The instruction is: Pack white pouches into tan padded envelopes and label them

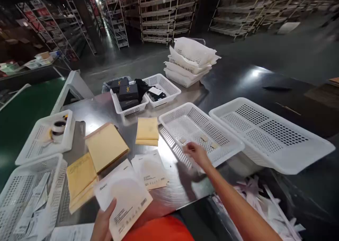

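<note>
While the left hand [102, 221] grips a flat white packet [123, 195] by its near corner, thumb lying on top of it, the right hand [196, 152] reaches forward over the near rim of a shallow white perforated basket [225, 150], its fingers curled loosely together above the mesh (whether they pinch anything cannot be told from this blurred view). Three small tan tags [203, 138] lie apart from one another on the floor of that basket, the nearest just beside the right fingertips. The held packet hangs over the near edge of the steel worktop [92, 110], partly covering a second white packet [150, 170] that lies flat on the metal. Left of these sits a loose stack of yellow padded envelopes [106, 145], and a smaller pile of yellow envelopes [147, 131] rests further back, just beside the basket's left corner. A larger empty white basket [270, 135] overlaps the right edge of the worktop. Behind, two small baskets stand side by side, one filled with black boxes [128, 92]. Further back is a stack of white baskets [190, 62]. At far left a basket holds a roll of tape [58, 127], and another nearer one holds paper strips [33, 204].
</note>
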Tool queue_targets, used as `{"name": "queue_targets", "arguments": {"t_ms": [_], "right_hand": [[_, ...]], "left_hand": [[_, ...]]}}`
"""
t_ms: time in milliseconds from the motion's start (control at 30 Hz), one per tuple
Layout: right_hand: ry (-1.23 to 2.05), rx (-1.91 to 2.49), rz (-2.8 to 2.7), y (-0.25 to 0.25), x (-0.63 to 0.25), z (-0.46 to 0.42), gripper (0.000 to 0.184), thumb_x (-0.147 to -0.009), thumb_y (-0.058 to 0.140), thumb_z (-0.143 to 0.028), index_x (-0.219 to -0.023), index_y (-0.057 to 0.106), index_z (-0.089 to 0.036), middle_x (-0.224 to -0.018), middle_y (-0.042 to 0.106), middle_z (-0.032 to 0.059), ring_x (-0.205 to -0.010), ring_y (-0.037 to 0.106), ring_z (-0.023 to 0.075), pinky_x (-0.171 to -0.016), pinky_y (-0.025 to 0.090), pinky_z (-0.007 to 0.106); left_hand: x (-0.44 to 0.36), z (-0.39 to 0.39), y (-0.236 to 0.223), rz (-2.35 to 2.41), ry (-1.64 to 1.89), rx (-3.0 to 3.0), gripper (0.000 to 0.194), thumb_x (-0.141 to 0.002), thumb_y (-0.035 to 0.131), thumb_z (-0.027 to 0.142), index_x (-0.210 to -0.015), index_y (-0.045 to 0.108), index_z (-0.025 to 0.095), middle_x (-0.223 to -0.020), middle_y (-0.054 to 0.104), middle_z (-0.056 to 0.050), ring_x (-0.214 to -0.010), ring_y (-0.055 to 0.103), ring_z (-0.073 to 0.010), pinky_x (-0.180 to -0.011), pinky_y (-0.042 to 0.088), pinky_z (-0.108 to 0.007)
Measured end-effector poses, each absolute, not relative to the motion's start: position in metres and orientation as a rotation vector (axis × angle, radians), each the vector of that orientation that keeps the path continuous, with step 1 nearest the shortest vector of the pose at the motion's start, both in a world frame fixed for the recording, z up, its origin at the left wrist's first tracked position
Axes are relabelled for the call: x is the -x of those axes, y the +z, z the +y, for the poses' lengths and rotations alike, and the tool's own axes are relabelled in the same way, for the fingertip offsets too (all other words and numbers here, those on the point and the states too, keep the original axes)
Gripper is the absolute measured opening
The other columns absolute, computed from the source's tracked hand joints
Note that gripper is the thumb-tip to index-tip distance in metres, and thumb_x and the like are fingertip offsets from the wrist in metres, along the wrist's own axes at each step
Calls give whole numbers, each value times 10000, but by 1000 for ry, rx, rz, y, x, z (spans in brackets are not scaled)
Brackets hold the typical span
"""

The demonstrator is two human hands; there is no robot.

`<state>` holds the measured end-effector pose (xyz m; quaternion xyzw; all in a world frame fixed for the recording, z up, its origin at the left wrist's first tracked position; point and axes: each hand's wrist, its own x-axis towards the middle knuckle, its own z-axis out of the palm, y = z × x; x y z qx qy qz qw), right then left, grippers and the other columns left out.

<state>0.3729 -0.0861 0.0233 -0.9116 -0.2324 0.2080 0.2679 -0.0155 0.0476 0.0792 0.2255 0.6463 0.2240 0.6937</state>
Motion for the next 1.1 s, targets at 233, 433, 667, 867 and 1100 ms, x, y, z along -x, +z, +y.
{"name": "queue_targets", "arguments": {"t_ms": [233, 433, 667, 867, 1100], "right_hand": [[1081, 1606, -764, 57, -113, -13, 123, -644, 569, -192, -753, 625, -191, -677, 607, -16, -647, 547, 160, -602, 421, 270], [663, 2016, -921, 65, -51, 4, 101, -684, 574, -195, -783, 563, -213, -857, 604, 47, -832, 547, 230, -756, 411, 344], [860, 2129, -667, 55, -44, 6, 463, -671, 638, -350, -1005, 336, -242, -703, 514, -55, -593, 509, 186, -594, 373, 291], [816, 2213, -1048, 56, -59, 7, 89, -736, 578, -245, -817, 549, -222, -820, 503, -7, -677, 525, 146, -610, 342, 253], [1006, 2012, -912, 36, -80, 9, 91, -593, 608, -132, -663, 635, -182, -871, 480, -1, -709, 550, 124, -655, 431, 229]], "left_hand": [[46, 61, 63, 1162, 502, -467, 387, -684, 782, 129, -1045, 659, 64, -914, 762, -167, -983, 701, -337, -858, 585, -437], [89, 80, 60, 1095, 468, -523, 523, -568, 889, 238, -1009, 674, 60, -890, 766, -159, -940, 712, -342, -877, 574, -429], [98, 83, 53, 1009, 478, -536, 527, -538, 907, 294, -972, 703, 77, -951, 762, -163, -913, 717, -337, -845, 573, -421], [83, 64, 47, 1090, 561, -584, 631, -539, 895, 406, -1033, 692, 69, -952, 760, -167, -888, 718, -325, -797, 573, -397], [70, 61, 46, 1143, 563, -733, 666, -538, 875, 480, -1020, 692, 59, -998, 751, -180, -884, 713, -303, -774, 561, -361]]}}
